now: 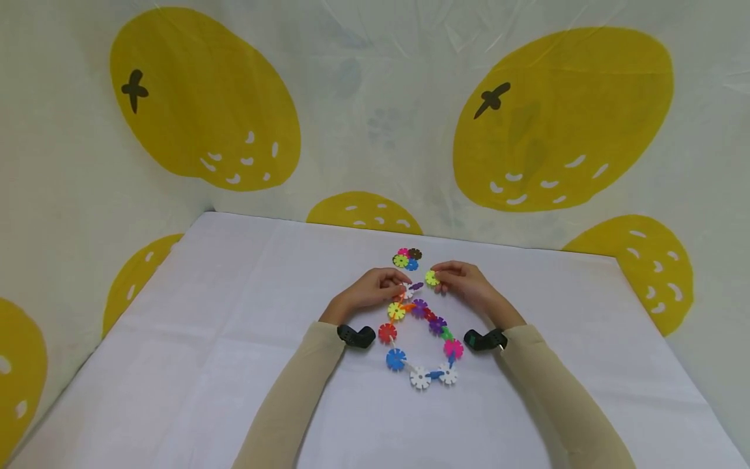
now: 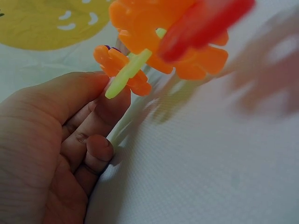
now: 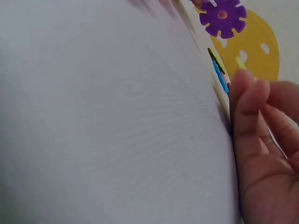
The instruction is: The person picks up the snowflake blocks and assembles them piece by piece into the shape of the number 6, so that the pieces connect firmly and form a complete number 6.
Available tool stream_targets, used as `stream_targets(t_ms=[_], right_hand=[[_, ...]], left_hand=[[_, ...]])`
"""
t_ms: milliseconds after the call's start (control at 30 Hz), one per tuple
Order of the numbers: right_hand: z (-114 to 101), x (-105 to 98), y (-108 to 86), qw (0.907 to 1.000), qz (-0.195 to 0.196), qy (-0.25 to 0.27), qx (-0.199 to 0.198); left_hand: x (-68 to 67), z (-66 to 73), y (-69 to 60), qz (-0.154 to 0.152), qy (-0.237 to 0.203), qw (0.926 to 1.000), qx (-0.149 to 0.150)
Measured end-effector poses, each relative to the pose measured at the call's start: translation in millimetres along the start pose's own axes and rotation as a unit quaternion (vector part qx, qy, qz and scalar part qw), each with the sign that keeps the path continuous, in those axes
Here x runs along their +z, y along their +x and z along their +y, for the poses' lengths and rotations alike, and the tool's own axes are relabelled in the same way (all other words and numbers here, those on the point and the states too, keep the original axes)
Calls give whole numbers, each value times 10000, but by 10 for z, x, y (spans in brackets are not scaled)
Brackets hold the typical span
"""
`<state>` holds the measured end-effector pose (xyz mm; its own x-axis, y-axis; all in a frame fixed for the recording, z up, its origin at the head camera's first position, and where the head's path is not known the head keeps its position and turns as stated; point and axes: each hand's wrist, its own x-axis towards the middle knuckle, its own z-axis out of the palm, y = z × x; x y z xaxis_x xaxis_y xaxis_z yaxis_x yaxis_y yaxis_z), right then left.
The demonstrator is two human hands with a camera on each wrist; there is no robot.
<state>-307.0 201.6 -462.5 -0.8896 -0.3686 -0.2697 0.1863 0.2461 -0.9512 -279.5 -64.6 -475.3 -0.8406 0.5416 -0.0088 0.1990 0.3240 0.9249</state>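
A chain of interlocking plastic snowflake discs lies in a loop on the table, with a blue disc (image 1: pixel 396 359) and a red disc (image 1: pixel 387 333) on its left side. My left hand (image 1: pixel 379 288) pinches the chain's far end by a white disc (image 1: pixel 407 291), from which a purple disc (image 1: pixel 416 286) sticks out. An orange disc (image 2: pixel 122 70) shows beside those fingertips in the left wrist view. To the right, my right hand (image 1: pixel 465 283) pinches a loose yellow-green disc (image 1: pixel 431 278) between thumb and fingers, apart from the chain.
Beyond the hands lies a small pile of loose discs, among them a yellow one (image 1: pixel 400 261), a blue one (image 1: pixel 412 265) and a brown one (image 1: pixel 415 253). A white cloth covers the table (image 1: pixel 246 365). Behind it hangs a patterned curtain (image 1: pixel 375 117).
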Motion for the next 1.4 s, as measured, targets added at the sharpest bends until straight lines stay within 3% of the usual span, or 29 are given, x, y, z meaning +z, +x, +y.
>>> stream_targets(t_ms=[233, 467, 867, 1133, 1400], right_hand=[[37, 12, -53, 9979, -454, 396, -228], [41, 59, -62, 9953, -647, 517, -501], [58, 138, -35, 9985, -171, 19, -516], [59, 160, -44, 9991, -57, 280, -326], [56, 196, -50, 9984, -110, 398, -378]], left_hand=[[-6, 18, -8, -9, -7, 10000, 6], [-2, -5, 13, -75, 49, 9999, 110], [-15, -11, 8, 44, 320, 9995, -1], [-4, 9, 12, 119, 351, 9992, -140], [-15, -27, 25, 142, 374, 9990, -179]])
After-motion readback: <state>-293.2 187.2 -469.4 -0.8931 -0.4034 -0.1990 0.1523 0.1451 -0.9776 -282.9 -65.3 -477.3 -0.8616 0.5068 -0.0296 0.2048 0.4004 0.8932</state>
